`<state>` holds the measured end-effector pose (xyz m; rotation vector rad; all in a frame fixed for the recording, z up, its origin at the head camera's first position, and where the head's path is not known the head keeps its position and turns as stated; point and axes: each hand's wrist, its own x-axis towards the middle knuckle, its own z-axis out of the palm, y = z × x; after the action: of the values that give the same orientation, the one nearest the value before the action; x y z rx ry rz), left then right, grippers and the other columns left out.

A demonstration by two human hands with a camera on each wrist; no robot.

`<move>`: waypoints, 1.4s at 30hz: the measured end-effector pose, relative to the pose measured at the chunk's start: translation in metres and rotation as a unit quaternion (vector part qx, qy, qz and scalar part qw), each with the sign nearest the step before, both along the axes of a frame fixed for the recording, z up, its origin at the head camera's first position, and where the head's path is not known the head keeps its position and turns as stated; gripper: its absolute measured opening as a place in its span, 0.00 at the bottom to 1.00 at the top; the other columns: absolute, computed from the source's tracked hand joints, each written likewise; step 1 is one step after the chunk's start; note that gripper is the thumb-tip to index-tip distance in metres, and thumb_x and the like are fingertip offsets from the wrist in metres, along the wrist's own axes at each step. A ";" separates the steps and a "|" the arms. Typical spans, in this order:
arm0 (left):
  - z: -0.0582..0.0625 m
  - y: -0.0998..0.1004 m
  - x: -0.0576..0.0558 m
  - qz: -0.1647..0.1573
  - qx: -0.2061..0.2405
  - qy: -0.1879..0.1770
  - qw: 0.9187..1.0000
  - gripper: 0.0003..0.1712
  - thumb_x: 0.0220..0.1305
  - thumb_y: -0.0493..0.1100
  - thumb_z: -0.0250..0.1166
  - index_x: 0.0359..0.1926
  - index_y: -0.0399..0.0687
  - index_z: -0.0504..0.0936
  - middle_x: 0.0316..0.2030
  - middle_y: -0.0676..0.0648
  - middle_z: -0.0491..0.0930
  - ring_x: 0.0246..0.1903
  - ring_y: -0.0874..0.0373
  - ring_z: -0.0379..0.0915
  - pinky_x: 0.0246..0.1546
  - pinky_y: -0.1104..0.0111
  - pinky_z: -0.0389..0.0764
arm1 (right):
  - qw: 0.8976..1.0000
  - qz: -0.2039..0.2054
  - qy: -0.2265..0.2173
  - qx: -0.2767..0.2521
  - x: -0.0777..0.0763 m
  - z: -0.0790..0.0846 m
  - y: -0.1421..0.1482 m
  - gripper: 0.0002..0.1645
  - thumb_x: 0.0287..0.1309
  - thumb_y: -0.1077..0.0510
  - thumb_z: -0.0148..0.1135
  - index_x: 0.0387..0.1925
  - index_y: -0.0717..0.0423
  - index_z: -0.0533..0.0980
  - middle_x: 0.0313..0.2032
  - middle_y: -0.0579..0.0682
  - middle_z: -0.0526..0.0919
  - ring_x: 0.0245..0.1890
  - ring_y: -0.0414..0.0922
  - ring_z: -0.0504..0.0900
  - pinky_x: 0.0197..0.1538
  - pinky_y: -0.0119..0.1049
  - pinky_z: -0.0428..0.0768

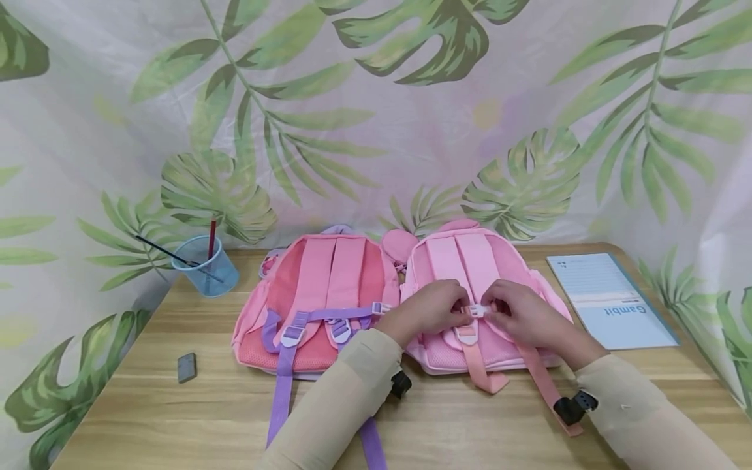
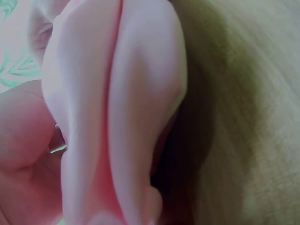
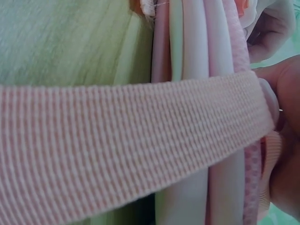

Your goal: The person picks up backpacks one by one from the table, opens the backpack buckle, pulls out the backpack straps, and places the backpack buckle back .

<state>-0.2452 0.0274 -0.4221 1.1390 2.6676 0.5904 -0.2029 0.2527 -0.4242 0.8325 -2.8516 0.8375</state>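
Two hands are meeting over the light-pink backpack (image 1: 519,271), the sleeved forearms slanting inward, as the left hand (image 1: 437,305) and the right hand (image 1: 521,313) are pinching the white buckle (image 1: 476,311) from opposite sides, right above that bag's shoulder straps, fingers curled! Just to the left, the coral-pink backpack (image 1: 371,271) is lying beside it on the wooden table (image 1: 147,418), while at the back a blue cup (image 1: 226,269) is holding a red pencil (image 1: 212,236) nearly upright and a dark pencil (image 1: 160,247) leaning out over the rim.
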 end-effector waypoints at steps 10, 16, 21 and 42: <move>0.001 -0.001 0.002 -0.006 -0.007 0.007 1.000 0.11 0.75 0.49 0.70 0.46 0.46 0.87 0.36 0.51 0.80 0.36 0.62 0.71 0.43 0.73 0.73 | 0.997 -0.045 -0.067 0.013 0.000 0.010 0.008 0.09 0.67 0.63 0.72 0.47 0.56 0.86 0.38 0.45 0.85 0.38 0.41 0.78 0.44 0.36 0.79; 0.002 -0.002 0.003 -0.004 -0.012 0.011 1.000 0.12 0.76 0.50 0.70 0.47 0.46 0.88 0.37 0.51 0.81 0.37 0.62 0.71 0.44 0.73 0.74 | 0.995 -0.047 -0.085 0.010 -0.001 0.012 0.009 0.10 0.67 0.62 0.72 0.49 0.55 0.86 0.38 0.45 0.85 0.39 0.42 0.78 0.44 0.35 0.79; 0.002 -0.002 0.004 -0.003 -0.015 0.012 1.000 0.13 0.76 0.50 0.70 0.48 0.45 0.87 0.38 0.50 0.81 0.38 0.62 0.71 0.45 0.72 0.75 | 0.996 -0.040 -0.081 0.002 0.000 0.011 0.009 0.10 0.67 0.63 0.72 0.49 0.56 0.85 0.39 0.45 0.84 0.39 0.42 0.77 0.44 0.34 0.79; 0.004 -0.001 0.004 -0.006 -0.026 0.006 1.000 0.13 0.77 0.50 0.68 0.49 0.46 0.87 0.39 0.51 0.81 0.38 0.62 0.72 0.47 0.71 0.75 | 0.997 -0.061 -0.056 -0.010 0.004 0.014 0.028 0.19 0.69 0.57 0.74 0.58 0.58 0.83 0.43 0.49 0.86 0.43 0.44 0.79 0.47 0.38 0.82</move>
<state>-0.2413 0.0267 -0.4181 1.1475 2.6679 0.5114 -0.1993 0.2805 -0.4107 0.6202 -2.9496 0.9221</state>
